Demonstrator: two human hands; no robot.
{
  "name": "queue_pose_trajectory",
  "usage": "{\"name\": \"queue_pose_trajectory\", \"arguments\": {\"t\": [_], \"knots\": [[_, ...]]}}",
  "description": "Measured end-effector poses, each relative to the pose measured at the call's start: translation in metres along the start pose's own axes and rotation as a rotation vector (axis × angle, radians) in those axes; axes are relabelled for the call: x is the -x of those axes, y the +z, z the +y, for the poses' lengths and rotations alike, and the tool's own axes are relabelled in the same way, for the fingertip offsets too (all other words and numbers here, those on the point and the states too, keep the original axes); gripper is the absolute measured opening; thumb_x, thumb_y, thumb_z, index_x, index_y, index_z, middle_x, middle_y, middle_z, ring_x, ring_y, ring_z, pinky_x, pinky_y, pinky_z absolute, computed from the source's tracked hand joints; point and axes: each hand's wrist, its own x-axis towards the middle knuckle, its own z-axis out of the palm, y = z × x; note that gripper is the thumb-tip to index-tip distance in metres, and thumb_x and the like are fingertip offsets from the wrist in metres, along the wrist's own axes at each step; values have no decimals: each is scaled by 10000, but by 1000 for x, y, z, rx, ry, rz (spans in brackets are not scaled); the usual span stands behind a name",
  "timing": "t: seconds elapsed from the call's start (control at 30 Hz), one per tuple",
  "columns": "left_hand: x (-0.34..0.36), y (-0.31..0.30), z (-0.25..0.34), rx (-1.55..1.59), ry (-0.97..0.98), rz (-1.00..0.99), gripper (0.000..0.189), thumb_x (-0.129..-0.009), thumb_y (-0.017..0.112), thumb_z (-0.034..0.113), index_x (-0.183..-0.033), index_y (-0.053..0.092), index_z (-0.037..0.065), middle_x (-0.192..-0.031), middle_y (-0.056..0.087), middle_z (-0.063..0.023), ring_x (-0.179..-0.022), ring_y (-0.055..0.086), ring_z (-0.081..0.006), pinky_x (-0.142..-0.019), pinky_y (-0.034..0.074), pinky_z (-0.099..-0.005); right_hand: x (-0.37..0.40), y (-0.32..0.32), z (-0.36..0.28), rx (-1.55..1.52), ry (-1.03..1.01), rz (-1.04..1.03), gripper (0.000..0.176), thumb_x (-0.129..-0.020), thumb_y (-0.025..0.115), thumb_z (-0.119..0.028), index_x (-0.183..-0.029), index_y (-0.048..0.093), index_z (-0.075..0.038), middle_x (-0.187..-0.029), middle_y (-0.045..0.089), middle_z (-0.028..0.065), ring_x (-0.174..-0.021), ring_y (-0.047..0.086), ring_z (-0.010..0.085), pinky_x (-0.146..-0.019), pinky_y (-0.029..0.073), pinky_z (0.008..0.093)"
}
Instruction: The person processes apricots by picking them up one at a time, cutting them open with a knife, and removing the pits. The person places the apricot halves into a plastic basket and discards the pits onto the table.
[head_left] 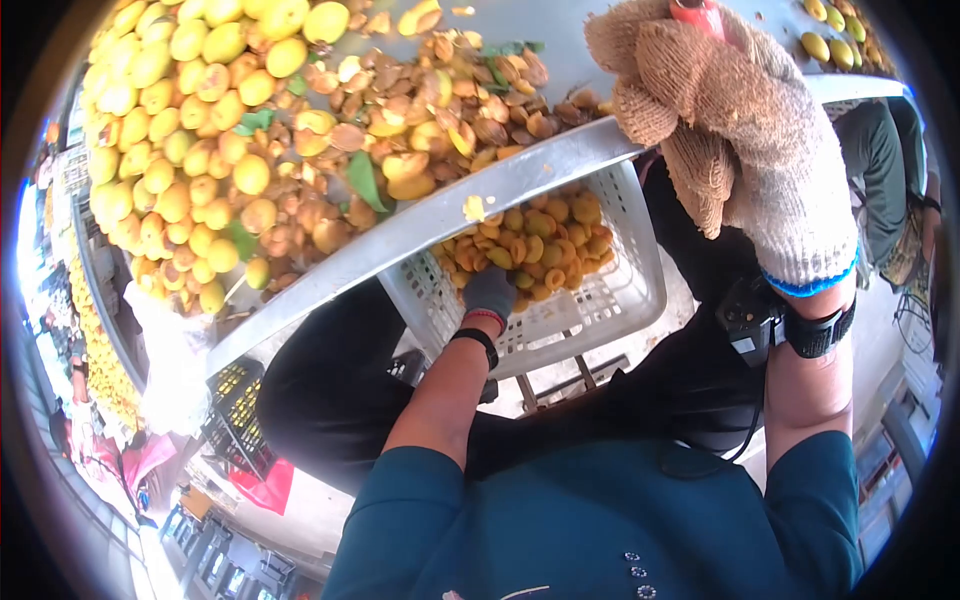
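Observation:
My left hand [490,293], in a grey glove, reaches into a white plastic basket [630,318] between my knees. It touches the pitted apricot halves [548,245] inside; its fingers are mostly hidden. Above the metal table's rim [440,212], my right hand [690,90] wears a thick, stained knitted glove. That hand is closed around a tool with a red handle [700,16], and the tool's working end does not show. Whole yellow apricots [165,150] are heaped at the table's left. Beside them lie many brown apricot pits and scraps [400,110].
Green leaves [365,180] lie among the scraps. At the far right are more apricots [835,45] and another person's dark-clad leg [870,170]. A dark crate [238,410] stands by my left knee, near a white plastic bag [178,360].

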Motion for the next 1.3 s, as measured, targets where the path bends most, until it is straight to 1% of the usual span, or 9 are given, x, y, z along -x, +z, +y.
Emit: {"name": "queue_pose_trajectory", "arguments": {"t": [0.2, 0.47, 0.67, 0.73, 0.8, 0.97, 1.07, 1.17, 1.3], "knots": [[-6, 8, -6, -66, 59, -45, 312, -878, 590, 287, -1117, 687, 110, -1078, 697, -180, -1012, 666, -367, -859, 534, -467, 10, -30, 6, 0, -124, -186, 513, -936, 625, -345, -1259, 572, 50, -830, 649, 84, -428, 463, 64, -391, 334, 185], [22, -8, 3, -38, 209, -107, 408, -857, 658, 351, -1154, 672, 71, -1084, 703, -181, -1008, 670, -366, -873, 531, -455, 6, -33, -4, -101, -75, -171, 390, -964, 609, -275, -1202, 592, 34, -791, 636, 60, -441, 482, 70, -404, 372, 187], [129, -186, 76, 369, 307, -462, 240, -908, 619, 211, -1066, 644, 32, -838, 692, -84, -786, 681, -188, -716, 544, -331, 13, -24, -21, -71, -86, -84, 349, -933, 642, -301, -1119, 647, -6, -749, 613, 17, -390, 441, 62, -352, 321, 206], [182, -243, 91, 427, 449, -371, 147, -919, 612, 149, -1005, 621, 31, -741, 626, -22, -651, 609, -90, -611, 506, -264, 10, -24, -20, -80, -108, -77, 345, -931, 649, -305, -1115, 643, -13, -756, 612, 12, -396, 440, 56, -345, 316, 206], [202, -266, 80, 591, 880, 101, 113, -936, 596, 117, -1010, 614, 33, -717, 607, -5, -576, 575, -71, -539, 468, -245, 8, -22, -24, -148, -70, -85, 325, -929, 661, -307, -1094, 637, -28, -758, 601, 1, -401, 434, 44, -330, 320, 201], [235, -342, 75, 937, 483, 176, 268, -979, 561, 109, -1224, 609, 13, -814, 629, -10, -625, 574, -53, -577, 454, -191, 5, -6, -27, -207, -78, -98, 304, -930, 658, -303, -1075, 636, -36, -754, 594, -4, -398, 432, 40, -326, 336, 198], [206, -369, 42, 489, 571, 568, 316, -969, 585, 144, -1252, 622, 8, -977, 701, -84, -745, 626, -87, -673, 528, -242, 0, 1, -32, -161, -38, -80, 304, -932, 649, -301, -1064, 632, -28, -744, 591, 1, -384, 444, 52, -325, 334, 203], [163, -404, 23, 729, 395, 652, 352, -930, 628, 193, -1232, 634, 12, -1094, 708, -162, -820, 680, -163, -753, 546, -296, -6, 5, -30, -158, 8, -49, 292, -930, 649, -302, -1022, 623, -25, -701, 580, 9, -364, 460, 75, -314, 324, 217], [65, -415, 4, 306, 363, 740, 393, -932, 624, 268, -1215, 610, -4, -1102, 683, -117, -884, 673, -221, -757, 537, -344, -19, 10, -30, -121, 52, -35, 288, -922, 662, -301, -984, 611, -24, -638, 574, 19, -347, 461, 95, -305, 310, 233]]}}
